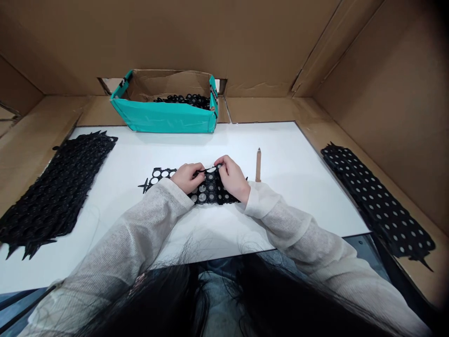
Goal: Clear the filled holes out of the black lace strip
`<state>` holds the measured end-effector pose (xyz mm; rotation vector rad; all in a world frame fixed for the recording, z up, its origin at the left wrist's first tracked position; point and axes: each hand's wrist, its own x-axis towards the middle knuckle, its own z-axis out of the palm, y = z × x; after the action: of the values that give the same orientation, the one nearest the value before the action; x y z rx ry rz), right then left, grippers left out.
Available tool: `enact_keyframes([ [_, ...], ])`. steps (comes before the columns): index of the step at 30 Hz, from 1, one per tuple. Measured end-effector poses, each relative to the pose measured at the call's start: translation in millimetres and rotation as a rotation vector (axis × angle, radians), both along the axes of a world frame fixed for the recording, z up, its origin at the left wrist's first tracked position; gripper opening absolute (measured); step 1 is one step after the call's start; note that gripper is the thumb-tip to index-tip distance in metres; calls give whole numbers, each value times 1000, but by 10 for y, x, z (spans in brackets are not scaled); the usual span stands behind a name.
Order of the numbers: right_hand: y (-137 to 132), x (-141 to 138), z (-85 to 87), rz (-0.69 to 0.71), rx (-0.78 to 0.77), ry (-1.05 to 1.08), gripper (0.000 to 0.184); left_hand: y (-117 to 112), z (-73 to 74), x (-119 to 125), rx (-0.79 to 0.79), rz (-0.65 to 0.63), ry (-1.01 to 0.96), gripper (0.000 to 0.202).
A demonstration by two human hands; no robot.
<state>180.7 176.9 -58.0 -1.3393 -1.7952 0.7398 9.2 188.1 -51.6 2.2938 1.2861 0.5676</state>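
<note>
A black perforated plastic sheet with round holes lies on the white table in front of me. My left hand rests on its upper left part, fingers curled and pinching its top edge. My right hand grips the same edge from the right, fingers closed. Both hands meet near the sheet's top middle, and they hide much of it. Part of the sheet shows to the left of my left hand.
A brown pencil-like stick lies right of my hands. A teal box with black pieces inside stands at the back. A pile of black sheets lies at the left, another perforated strip at the right. Cardboard walls surround the table.
</note>
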Motion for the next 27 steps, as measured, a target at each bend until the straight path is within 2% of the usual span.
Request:
enact_keyframes([
  [11, 40, 31, -60, -49, 24, 58, 17, 19, -31, -15, -2, -4, 5, 19],
  [14, 81, 82, -66, -115, -59, 172, 17, 18, -46, -44, 11, 15, 16, 18],
  [17, 92, 106, -59, -83, -132, 233, 16, 13, -51, -64, -8, 29, -7, 17],
  [21, 72, 85, -85, -56, -26, 210, 9, 4, -44, -71, -29, 30, -75, 15],
  [27, 38, 68, -92, -104, 51, 261, 11, 12, -38, -99, -49, -22, -94, 19],
])
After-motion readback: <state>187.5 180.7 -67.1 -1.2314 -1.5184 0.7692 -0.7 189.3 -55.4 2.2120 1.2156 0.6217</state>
